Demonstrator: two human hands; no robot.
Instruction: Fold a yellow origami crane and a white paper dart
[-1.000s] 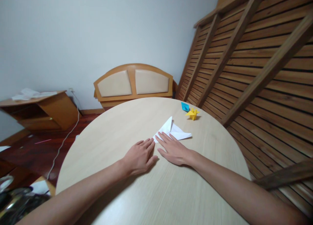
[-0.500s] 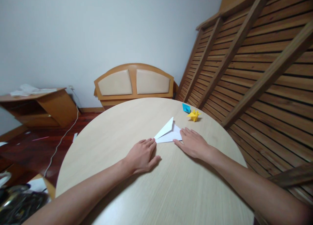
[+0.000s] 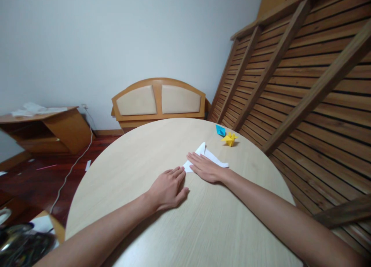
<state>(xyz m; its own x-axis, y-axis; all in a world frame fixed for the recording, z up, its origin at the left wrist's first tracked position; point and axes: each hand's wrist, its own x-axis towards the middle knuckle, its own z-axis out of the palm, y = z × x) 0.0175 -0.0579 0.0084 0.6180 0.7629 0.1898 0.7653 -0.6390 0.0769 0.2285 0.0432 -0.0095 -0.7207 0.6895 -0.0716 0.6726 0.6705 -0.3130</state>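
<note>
A folded sheet of white paper [image 3: 213, 157] lies on the round pale wooden table [image 3: 130, 151], with a pointed flap at its far side. My right hand [image 3: 205, 168] rests flat across it, fingers stretched out and pointing left, covering its middle. At the paper's left corner, the fingertips of my left hand [image 3: 169, 187] touch it. That hand lies palm down with its thumb apart. Beyond the paper, to the right, stand a yellow origami bird [image 3: 230, 139] and a small blue paper boat [image 3: 220, 130].
A wooden headboard [image 3: 158, 98] with two cream panels stands behind the table. Wooden slats [image 3: 278, 85] lean along the right side. On the left are a low cabinet [image 3: 66, 127], a white cable [image 3: 69, 170] on the dark floor, and a box of clutter [image 3: 55, 224].
My right hand has slid left from the paper's right end onto its middle, over the flap, which now lies flatter. My left hand has stayed at the left corner.
</note>
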